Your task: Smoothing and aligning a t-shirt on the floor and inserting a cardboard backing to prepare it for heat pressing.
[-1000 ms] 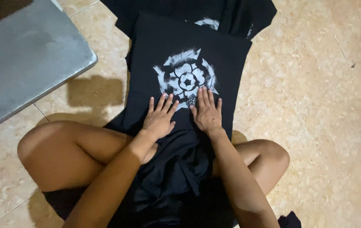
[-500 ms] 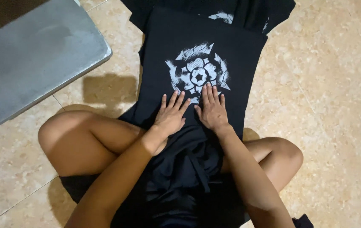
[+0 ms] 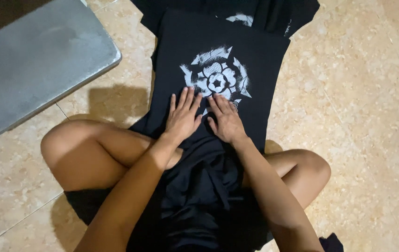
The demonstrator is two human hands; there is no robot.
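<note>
**Tiled floor and what rests on it**

I see a beige marbled tile floor with thin grout lines. A folded black T-shirt with a white flower print lies flat on it, overlapping another black garment at the top edge. A grey metal slab sits at upper left, beside the shirt.

This looks like a home floor used for work: beige marble-pattern tiles, a grey metal board, and 2 black printed shirts lying flat.
</note>
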